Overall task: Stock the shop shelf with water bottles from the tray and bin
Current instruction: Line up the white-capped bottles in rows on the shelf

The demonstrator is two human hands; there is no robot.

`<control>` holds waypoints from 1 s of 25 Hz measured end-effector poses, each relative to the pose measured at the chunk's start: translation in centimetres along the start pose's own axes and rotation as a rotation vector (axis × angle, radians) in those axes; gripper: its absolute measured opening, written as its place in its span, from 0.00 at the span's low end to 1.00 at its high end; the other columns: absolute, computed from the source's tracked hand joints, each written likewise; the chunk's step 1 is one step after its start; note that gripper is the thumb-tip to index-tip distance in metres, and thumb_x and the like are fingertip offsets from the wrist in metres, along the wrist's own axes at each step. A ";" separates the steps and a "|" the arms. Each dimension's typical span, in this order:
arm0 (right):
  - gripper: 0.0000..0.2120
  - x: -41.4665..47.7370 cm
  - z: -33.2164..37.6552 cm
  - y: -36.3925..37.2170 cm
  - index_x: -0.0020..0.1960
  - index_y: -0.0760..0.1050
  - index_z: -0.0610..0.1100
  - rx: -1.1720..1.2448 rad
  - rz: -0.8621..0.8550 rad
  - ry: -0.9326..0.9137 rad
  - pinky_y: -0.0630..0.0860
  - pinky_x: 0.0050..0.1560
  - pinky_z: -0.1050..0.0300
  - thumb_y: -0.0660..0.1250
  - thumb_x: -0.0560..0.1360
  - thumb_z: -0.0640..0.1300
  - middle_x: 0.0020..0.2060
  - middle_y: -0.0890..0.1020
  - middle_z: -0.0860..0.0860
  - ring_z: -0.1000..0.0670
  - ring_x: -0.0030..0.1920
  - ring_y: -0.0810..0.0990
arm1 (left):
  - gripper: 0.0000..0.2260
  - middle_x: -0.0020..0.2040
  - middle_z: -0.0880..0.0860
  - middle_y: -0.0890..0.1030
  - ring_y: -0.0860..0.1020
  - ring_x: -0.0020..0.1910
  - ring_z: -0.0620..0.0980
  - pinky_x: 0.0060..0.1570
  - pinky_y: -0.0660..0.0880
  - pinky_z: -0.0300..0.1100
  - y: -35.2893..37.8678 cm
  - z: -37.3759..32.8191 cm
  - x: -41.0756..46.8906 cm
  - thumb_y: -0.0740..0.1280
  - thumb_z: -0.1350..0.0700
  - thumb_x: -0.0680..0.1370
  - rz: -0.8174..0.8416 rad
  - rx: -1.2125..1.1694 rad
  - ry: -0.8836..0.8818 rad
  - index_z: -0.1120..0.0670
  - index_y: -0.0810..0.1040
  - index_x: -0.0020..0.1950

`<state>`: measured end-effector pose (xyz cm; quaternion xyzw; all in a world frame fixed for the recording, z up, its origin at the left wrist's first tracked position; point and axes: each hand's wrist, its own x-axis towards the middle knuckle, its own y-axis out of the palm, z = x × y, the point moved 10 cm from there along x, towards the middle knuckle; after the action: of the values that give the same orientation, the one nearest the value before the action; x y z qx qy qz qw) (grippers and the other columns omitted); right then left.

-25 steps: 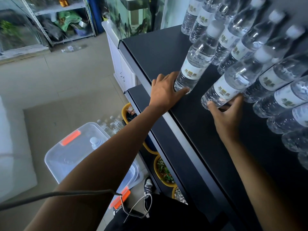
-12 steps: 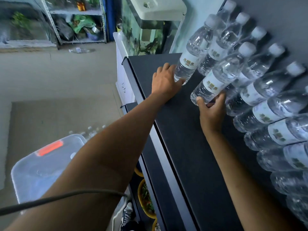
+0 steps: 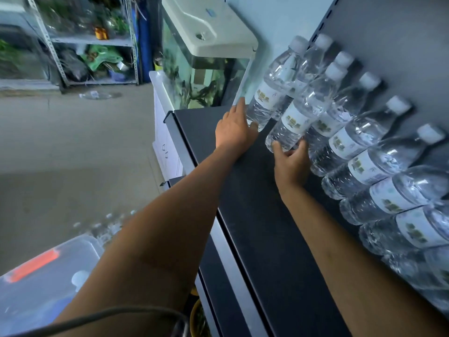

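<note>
Several clear water bottles with white caps and pale labels stand in rows along the back of the black shelf [image 3: 262, 215]. My left hand [image 3: 233, 128] wraps the base of the bottle at the far left end [image 3: 269, 93]. My right hand [image 3: 291, 161] grips the base of a second bottle [image 3: 301, 113] just right of it, in front of the back row [image 3: 379, 166]. Both bottles stand on the shelf. A clear plastic bin [image 3: 43, 278] with an orange latch sits on the floor at lower left, a bottle cap showing inside.
A fish tank [image 3: 204, 66] with a white lid stands beyond the shelf's far end on a white cabinet [image 3: 165, 142]. A metal rack [image 3: 92, 45] with clutter is across the floor. More bottles [image 3: 107, 224] stand blurred on the floor. A cable [image 3: 97, 317] crosses my left arm.
Both hands have slid their bottles further along the shelf toward the far left end and closer to the back row. My view has lifted, so the bin sits lower in frame.
</note>
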<state>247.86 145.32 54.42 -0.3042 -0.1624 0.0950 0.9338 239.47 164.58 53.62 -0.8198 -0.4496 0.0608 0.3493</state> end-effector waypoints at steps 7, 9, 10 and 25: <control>0.22 2.2 -1.6 1.7 0.58 0.79 0.47 -0.122 -0.036 0.161 0.78 0.59 0.45 0.71 0.74 0.63 0.52 0.86 0.50 0.41 0.56 0.83 | 0.18 0.59 0.52 0.77 0.76 0.55 0.57 0.45 0.68 0.48 -0.1 -0.3 -0.1 0.67 0.50 0.77 -0.042 -0.025 0.047 0.53 0.68 0.64; 0.23 2.3 -1.7 1.7 0.58 0.78 0.47 -0.133 -0.035 0.160 0.78 0.59 0.44 0.70 0.74 0.63 0.52 0.86 0.50 0.41 0.56 0.83 | 0.20 0.62 0.53 0.73 0.75 0.57 0.58 0.48 0.71 0.50 0.0 -0.2 0.0 0.67 0.49 0.77 -0.024 -0.025 0.042 0.53 0.69 0.68; 0.23 2.3 -1.7 1.7 0.57 0.78 0.46 -0.140 -0.034 0.159 0.78 0.59 0.45 0.70 0.74 0.64 0.52 0.86 0.50 0.41 0.56 0.83 | 0.22 0.62 0.54 0.72 0.75 0.58 0.58 0.50 0.72 0.51 0.1 -0.1 0.0 0.67 0.49 0.77 -0.010 -0.033 0.035 0.52 0.69 0.70; 0.12 0.1 0.7 1.2 0.57 0.80 0.39 -0.063 0.083 -0.098 0.76 0.56 0.45 0.72 0.75 0.42 0.47 0.84 0.41 0.40 0.50 0.81 | 0.41 0.69 0.53 0.72 0.69 0.67 0.59 0.66 0.63 0.53 2.4 -1.1 -0.8 0.63 0.42 0.78 0.257 0.230 0.180 0.50 0.42 0.83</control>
<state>247.57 146.70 54.27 -0.3349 -0.1979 0.1433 0.9100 241.10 162.51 52.73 -0.8273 -0.2983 0.0821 0.4689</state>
